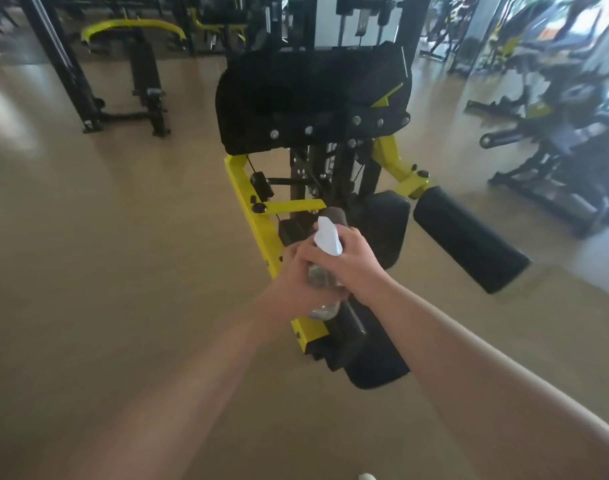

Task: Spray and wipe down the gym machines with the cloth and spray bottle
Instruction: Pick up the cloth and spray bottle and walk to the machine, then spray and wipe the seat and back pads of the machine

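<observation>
A clear spray bottle (325,308) with a white trigger head (328,236) is held in front of me, over a yellow and black gym machine (254,216). My left hand (294,277) grips the bottle's body from the left. My right hand (360,263) wraps around its neck just under the white head. A grey-brown patch (332,215) shows just beyond the nozzle, and I cannot tell if it is the cloth. The machine's large black padded seat (310,98) stands behind the hands.
Black roller pads (469,237) stick out to the right of the machine, and a lower pad (379,372) lies under my right forearm. Other black and yellow machines (133,74) stand at the back left and right. Tan floor (123,237) spreads to the left.
</observation>
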### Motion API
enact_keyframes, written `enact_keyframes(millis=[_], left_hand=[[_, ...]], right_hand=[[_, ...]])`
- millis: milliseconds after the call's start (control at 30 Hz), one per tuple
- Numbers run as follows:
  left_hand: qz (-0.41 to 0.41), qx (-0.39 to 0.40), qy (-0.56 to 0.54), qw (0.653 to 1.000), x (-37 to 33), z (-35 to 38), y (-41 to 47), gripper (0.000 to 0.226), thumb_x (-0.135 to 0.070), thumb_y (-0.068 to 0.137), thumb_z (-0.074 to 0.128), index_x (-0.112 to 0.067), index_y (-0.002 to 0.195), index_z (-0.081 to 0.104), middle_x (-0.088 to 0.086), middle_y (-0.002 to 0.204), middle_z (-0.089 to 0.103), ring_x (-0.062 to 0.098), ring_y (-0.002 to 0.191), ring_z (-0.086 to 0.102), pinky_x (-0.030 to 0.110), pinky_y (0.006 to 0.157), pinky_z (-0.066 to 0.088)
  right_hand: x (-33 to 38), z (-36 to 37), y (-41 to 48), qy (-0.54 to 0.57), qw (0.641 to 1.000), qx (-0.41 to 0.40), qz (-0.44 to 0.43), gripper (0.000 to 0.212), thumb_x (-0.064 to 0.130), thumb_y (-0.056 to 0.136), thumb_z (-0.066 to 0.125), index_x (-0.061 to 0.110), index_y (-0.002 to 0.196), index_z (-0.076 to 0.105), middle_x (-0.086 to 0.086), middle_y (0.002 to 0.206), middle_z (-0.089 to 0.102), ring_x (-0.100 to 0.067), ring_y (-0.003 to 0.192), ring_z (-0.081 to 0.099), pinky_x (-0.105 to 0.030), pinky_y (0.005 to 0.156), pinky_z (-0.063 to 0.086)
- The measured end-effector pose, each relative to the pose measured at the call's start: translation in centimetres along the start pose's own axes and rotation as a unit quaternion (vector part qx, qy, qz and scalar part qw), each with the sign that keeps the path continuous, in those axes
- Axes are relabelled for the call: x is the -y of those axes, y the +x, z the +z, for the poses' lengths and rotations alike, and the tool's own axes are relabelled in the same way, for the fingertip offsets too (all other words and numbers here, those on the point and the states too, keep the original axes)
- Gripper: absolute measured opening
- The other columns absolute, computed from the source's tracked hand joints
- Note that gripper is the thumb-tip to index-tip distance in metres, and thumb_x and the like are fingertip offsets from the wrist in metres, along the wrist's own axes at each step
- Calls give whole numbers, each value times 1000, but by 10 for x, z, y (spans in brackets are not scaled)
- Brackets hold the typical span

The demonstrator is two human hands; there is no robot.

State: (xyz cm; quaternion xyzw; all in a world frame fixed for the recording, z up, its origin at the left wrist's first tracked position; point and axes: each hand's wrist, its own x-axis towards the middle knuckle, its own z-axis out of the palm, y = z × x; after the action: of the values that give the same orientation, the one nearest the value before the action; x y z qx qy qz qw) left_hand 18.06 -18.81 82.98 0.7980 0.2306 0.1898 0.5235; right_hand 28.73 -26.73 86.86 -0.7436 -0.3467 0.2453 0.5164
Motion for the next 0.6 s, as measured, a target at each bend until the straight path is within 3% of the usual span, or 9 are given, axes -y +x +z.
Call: enact_keyframes(millis=[100, 167, 300, 367, 400, 500, 600], left_hand=[[-7, -10, -28, 1000, -14, 46, 16, 93, -31, 60, 91, -27, 142, 47, 2, 130, 59, 18, 126, 60, 46, 102, 56], [-14, -1, -78, 997, -25, 73, 26, 88, -28, 65, 89, -29, 142, 46, 3, 128, 62, 19, 123, 63, 46, 100, 58], [2, -40, -82, 996, -49, 134, 56, 81, -14, 71, 91, -25, 137, 47, -6, 118, 65, 9, 111, 67, 36, 95, 60], [3, -56, -84, 995, -55, 152, 71, 75, -10, 74, 90, -30, 131, 46, -10, 115, 65, -2, 105, 67, 24, 85, 60], [-1, -61, -100, 993, -58, 162, 79, 74, -10, 74, 89, -30, 132, 47, -9, 116, 66, -1, 107, 67, 24, 84, 60], [-51, -96, -154, 982, -61, 200, 101, 72, -22, 74, 84, -25, 137, 49, -2, 117, 70, 14, 109, 70, 36, 89, 59], [-129, -176, -145, 965, -64, 228, 110, 53, -32, 87, 75, -25, 132, 49, 0, 109, 67, 20, 105, 67, 35, 84, 53]], right_hand=[[-19, -29, 5, -65, 998, -14, -3, 65, 36, 80, 87, 30, 138, 60, 3, 118, 48, -11, 107, 57, -19, 85, 45], [-28, -63, 10, -66, 998, 3, 1, 76, 38, 81, 86, 33, 149, 51, 2, 126, 45, -12, 113, 52, -24, 92, 44], [-50, -140, 24, -92, 991, 92, -1, 82, 27, 83, 81, 34, 155, 42, 1, 131, 39, -19, 118, 51, -27, 90, 52], [-56, -165, 31, -110, 988, 112, -12, 80, 26, 82, 76, 34, 155, 44, 1, 133, 39, -22, 123, 50, -34, 99, 52], [-60, -180, 35, -114, 987, 109, -13, 79, 26, 80, 73, 34, 153, 46, 1, 134, 40, -21, 125, 49, -36, 102, 51], [-81, -227, 49, -74, 996, 53, -12, 73, 17, 73, 58, 36, 144, 58, -3, 134, 52, -23, 115, 59, -37, 89, 58], [-105, -262, 64, -38, 999, 22, -23, 57, 4, 91, 62, 36, 139, 61, -2, 125, 63, -17, 96, 66, -25, 69, 55]])
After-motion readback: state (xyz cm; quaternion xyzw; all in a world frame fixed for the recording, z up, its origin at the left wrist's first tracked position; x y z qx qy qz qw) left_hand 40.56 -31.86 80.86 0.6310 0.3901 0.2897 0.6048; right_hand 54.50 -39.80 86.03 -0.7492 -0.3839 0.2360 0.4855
